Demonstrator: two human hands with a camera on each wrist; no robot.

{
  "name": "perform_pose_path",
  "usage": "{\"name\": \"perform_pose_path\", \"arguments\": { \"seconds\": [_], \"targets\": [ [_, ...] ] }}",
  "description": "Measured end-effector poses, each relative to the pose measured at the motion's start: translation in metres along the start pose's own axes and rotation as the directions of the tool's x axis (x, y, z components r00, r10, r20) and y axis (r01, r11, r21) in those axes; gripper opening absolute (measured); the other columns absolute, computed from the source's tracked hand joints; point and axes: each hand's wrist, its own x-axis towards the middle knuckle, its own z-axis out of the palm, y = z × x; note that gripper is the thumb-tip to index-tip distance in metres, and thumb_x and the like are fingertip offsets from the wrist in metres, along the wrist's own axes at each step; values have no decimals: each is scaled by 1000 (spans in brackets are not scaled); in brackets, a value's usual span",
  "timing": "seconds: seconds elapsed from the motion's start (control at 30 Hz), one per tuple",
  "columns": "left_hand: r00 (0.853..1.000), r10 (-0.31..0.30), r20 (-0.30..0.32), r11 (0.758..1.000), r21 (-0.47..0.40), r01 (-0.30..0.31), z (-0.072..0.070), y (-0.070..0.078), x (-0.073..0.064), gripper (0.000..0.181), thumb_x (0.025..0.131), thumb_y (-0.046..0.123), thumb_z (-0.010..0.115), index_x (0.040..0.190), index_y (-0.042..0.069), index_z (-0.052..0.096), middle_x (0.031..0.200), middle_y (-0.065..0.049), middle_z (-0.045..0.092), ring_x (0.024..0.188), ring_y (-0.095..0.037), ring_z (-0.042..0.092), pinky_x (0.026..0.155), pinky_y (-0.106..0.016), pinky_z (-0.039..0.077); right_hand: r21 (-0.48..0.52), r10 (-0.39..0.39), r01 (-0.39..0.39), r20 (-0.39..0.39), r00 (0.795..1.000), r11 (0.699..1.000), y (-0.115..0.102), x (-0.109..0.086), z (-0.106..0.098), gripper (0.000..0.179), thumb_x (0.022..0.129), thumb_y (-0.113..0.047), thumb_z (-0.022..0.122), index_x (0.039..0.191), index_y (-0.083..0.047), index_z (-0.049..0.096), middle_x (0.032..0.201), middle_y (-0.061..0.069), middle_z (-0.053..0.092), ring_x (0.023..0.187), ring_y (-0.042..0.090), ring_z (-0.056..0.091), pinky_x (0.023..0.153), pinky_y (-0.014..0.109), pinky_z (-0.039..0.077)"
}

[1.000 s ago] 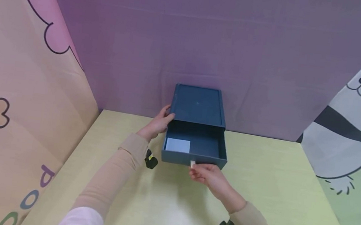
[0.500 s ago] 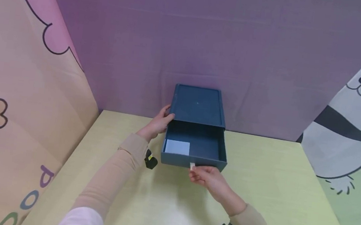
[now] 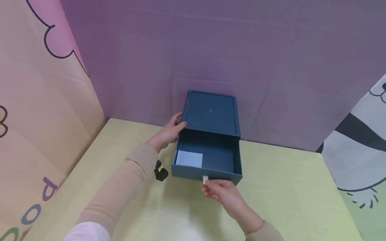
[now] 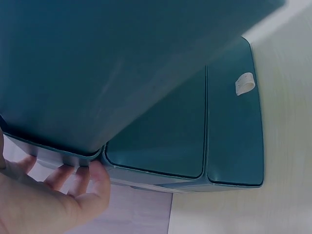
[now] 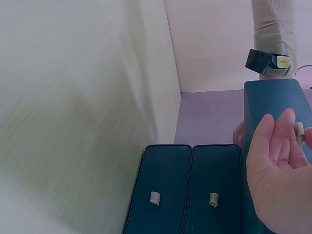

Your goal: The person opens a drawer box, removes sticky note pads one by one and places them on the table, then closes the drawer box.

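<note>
A dark blue cabinet [image 3: 212, 110] stands at the back of the table. Its top drawer [image 3: 217, 175] is pulled out partway and contains a flat white rectangle [image 3: 189, 159] in its front left corner. Against the cabinet's left side, near the front edge, rests my left hand [image 3: 169, 131]; the left wrist view has its fingertips [image 4: 79, 180] pressed on the side wall. My right hand [image 3: 222, 191] pinches the small white pull tab [image 3: 205, 179] on the drawer front, between thumb and fingers.
Below the open drawer, the right wrist view has two closed drawers with pull tabs, a middle drawer [image 5: 214, 170] and a bottom drawer [image 5: 163, 170]. The pale yellow table [image 3: 277, 193] meets a purple backdrop [image 3: 143, 51]. Printed cloths hang at both sides.
The top drawer has slid slightly farther out, toward me, along with my right hand on its tab. My left hand keeps its place on the cabinet's side.
</note>
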Motion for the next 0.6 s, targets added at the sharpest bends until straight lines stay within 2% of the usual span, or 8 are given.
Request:
{"name": "perform_pose_path", "arguments": {
  "seconds": [0.03, 0.6],
  "targets": [
    [1000, 3, -5, 1000, 2, -3, 0, -3, 3, 62, 101, 33, 41, 153, 24, 9, 158, -11, 11, 142, -31, 23, 109, -54, 31, -1, 0, 0, -1, 1000, 1000, 0, 0, 0, 33, 94, -16, 58, 105, 14, 63, 80, -5, 68, 75, 7, 63, 77, 21, 54],
    [1000, -4, 3, 1000, 7, 4, -1, -3, 3, 61, 101, 35, 40, 153, 26, 9, 158, -10, 12, 142, -31, 24, 110, -54, 30, -20, -23, 23, 2, 1000, 1000, -1, -7, 2, 31, 94, -13, 55, 104, 16, 62, 82, -2, 69, 75, 7, 63, 77, 22, 54]
  ]
}}
